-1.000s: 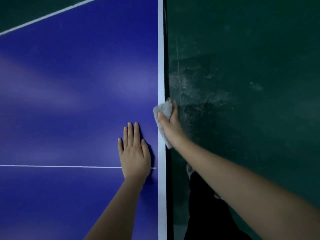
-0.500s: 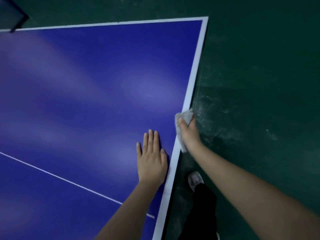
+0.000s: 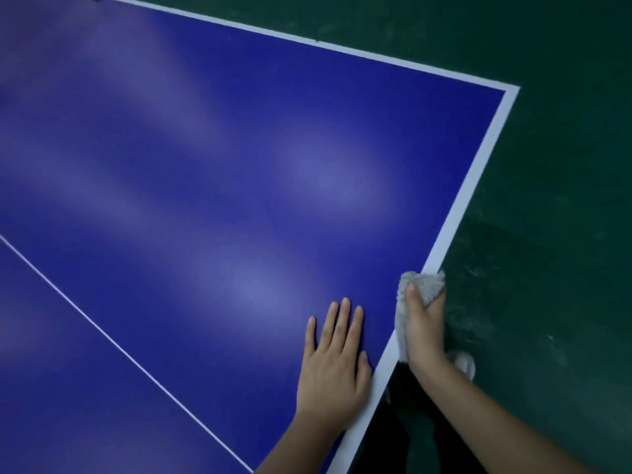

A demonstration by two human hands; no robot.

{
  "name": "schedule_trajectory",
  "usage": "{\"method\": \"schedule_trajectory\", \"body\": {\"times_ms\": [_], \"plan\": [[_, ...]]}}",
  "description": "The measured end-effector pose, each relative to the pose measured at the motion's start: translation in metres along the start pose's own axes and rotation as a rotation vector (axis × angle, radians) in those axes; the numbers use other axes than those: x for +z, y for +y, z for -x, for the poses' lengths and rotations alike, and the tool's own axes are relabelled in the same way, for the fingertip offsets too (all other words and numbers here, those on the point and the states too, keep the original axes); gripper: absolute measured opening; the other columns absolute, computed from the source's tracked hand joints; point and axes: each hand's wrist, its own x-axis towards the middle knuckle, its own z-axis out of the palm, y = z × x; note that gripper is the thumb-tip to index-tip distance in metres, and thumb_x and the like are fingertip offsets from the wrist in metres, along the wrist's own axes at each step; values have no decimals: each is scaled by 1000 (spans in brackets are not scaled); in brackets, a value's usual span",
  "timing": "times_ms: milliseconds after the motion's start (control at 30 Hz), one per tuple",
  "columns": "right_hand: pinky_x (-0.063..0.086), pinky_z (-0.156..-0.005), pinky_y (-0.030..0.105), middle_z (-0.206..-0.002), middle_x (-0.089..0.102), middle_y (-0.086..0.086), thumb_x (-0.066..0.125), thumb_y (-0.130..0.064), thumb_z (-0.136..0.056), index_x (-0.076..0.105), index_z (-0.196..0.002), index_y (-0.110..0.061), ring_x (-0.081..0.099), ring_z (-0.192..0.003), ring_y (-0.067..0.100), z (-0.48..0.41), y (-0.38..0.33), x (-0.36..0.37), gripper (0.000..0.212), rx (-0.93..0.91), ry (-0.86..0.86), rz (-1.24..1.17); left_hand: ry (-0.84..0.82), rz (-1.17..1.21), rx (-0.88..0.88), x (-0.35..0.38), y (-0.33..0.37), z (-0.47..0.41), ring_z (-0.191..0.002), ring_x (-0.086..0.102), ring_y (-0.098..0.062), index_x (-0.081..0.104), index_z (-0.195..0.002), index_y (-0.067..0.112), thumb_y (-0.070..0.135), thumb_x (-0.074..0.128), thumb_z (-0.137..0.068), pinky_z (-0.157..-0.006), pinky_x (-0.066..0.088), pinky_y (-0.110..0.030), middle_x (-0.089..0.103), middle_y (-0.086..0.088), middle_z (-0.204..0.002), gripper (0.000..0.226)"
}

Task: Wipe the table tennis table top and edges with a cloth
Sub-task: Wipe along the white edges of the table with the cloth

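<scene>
Left hand (image 3: 333, 367): flat, palm down on the blue table tennis table (image 3: 205, 165), lower centre of frame. Fingers were straight and close together, thumb just beside the white edge band (image 3: 458, 217). It held nothing. My forearm entered from the bottom edge.

Right hand (image 3: 424, 331): I gripped the grey cloth (image 3: 422, 285) at the table's right edge, lower right of frame, with my thumb on top and fingers curled round it over the rim. The cloth lay against the white band. My forearm ran in from the lower right corner above the dark green floor (image 3: 547, 234). A white shoe (image 3: 465, 362) showed just right of that wrist.
</scene>
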Motion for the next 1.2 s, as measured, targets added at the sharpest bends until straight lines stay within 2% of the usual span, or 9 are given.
{"method": "schedule_trajectory", "body": {"times_ms": [200, 300, 467, 567, 733, 867, 967, 1034, 1200], "plan": [[39, -96, 34, -112, 52, 5, 47, -16, -95, 42, -126, -8, 53, -101, 17, -96, -61, 1, 32, -123, 20, 9, 12, 9, -6, 1, -3, 1, -141, 23, -18, 30, -146, 17, 33, 36, -89, -110, 16, -44, 28, -2, -152, 60], [30, -112, 26, -143, 42, 1, 45, -21, -97, 33, -143, -15, 42, -131, 13, -125, -96, 8, 48, -433, -66, 145, 11, 8, -10, 2, -1, 1, -141, 24, -19, 31, -146, 16, 33, 35, -88, -109, 17, -45, 29, -2, -152, 60], [6, -119, 43, -158, 16, 9, 30, -47, -98, 16, -150, -11, 10, -146, 25, -155, -95, 72, 65, -718, -305, 1262, 2, -11, -21, 0, 2, 0, -142, 23, -19, 30, -146, 17, 35, 37, -88, -109, 18, -45, 29, -2, -152, 61], [2, -117, 39, -158, 13, 11, 29, -52, -97, 12, -150, -5, 9, -146, 25, -133, -82, 128, 73, -838, -442, 1433, 8, -18, -21, -1, 1, -2, -142, 21, -18, 31, -146, 16, 35, 37, -88, -109, 18, -44, 30, -3, -152, 61], [10, -114, 40, -152, 29, 14, 43, -61, -89, 21, -147, -5, 25, -140, 29, -12, -45, 201, 84, -1224, -1107, 1329, 166, 49, 97, -7, -1, 5, -130, 41, -20, 53, -131, 14, 22, 40, -80, -103, 31, -36, 56, -6, -132, 53], [8, -115, 35, -156, 23, 7, 37, -52, -95, 18, -149, -10, 21, -142, 24, 65, -15, 161, 71, -1719, -1613, 1273, 318, -19, 300, -27, -23, 44, -111, 49, -22, 50, -124, 13, 16, 29, -92, -94, 38, -34, 66, -10, -113, 38], [18, -113, 36, -142, 44, 4, 31, -43, -95, 43, -136, -15, 35, -134, 22, 77, -9, 104, 51, -1646, -1853, 1141, 356, -35, 294, -51, -44, 72, -102, 47, -27, 48, -116, 10, 23, 19, -97, -91, 34, -37, 50, -12, -113, 37], [22, -114, 38, -129, 56, 1, 44, -46, -90, 56, -123, -15, 43, -127, 22, 69, -9, 64, 47, -1574, -1819, 1043, 371, 14, 238, -64, -55, 75, -95, 47, -23, 48, -112, 10, 29, 21, -98, -84, 34, -32, 45, -7, -108, 36], [24, -110, 36, -140, 50, 6, 37, -58, -87, 47, -137, -10, 47, -130, 23, -12, -32, 0, 70, -1274, -1172, 1180, 316, 92, 40, -69, -77, 47, -94, 46, -23, 48, -109, 13, 13, 33, -89, -82, 31, -29, 52, -7, -108, 25]]}}
